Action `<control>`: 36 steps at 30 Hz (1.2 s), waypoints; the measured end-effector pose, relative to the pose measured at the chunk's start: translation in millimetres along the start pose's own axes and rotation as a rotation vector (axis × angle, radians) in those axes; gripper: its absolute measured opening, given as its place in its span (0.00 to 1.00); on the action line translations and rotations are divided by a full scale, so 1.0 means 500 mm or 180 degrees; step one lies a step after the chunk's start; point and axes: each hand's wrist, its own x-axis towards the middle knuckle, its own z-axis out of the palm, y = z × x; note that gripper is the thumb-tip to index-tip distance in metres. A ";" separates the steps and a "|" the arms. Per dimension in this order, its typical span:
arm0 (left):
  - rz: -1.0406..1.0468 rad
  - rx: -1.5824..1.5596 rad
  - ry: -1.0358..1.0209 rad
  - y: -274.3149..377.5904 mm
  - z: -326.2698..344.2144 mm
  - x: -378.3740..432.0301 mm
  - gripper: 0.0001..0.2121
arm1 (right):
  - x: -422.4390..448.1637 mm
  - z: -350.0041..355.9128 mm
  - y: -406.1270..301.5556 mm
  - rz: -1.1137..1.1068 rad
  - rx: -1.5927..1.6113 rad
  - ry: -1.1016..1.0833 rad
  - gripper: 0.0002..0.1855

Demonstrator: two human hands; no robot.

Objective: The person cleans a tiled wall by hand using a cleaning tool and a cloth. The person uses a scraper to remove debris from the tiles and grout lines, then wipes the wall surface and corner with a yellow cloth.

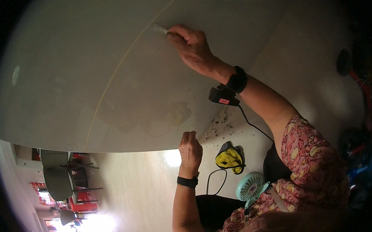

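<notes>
My right hand pinches a small, slender whitish object between thumb and fingers. Its far tip lies close to a thin yellowish line that curves across a large smooth grey wall surface. My left hand is at the wall's edge, its fingers curled together; whether anything small is between the fingertips cannot be seen. A black strap circles each wrist. A black device with a cable hangs from the strap on my right wrist. Faint stains mark the wall between my hands.
Dark crumbs lie scattered on the pale floor along the wall's base. Nearby are a black and yellow cloth item, a looped cable and a mint-green fan against my body. Chairs stand at far left; dark, red-framed equipment is at right.
</notes>
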 end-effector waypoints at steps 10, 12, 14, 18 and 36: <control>-0.0140 0.0520 -0.0187 -0.028 -0.005 -0.018 0.09 | -0.057 -0.067 0.012 0.0798 0.0189 -0.0291 0.12; -0.0361 0.0409 -0.0172 -0.023 -0.011 -0.019 0.08 | -0.040 -0.048 0.017 0.0495 0.0324 -0.0068 0.11; -0.0279 0.0470 -0.0202 -0.020 -0.013 -0.016 0.07 | -0.015 -0.024 0.013 0.0318 0.0350 0.0109 0.11; -0.0282 0.0546 -0.0353 -0.008 -0.017 -0.009 0.06 | 0.004 0.011 0.001 0.0082 -0.0003 0.0333 0.11; -0.0303 0.0616 -0.0426 -0.003 -0.022 -0.006 0.05 | -0.009 0.009 -0.013 -0.0020 0.0069 0.0195 0.09</control>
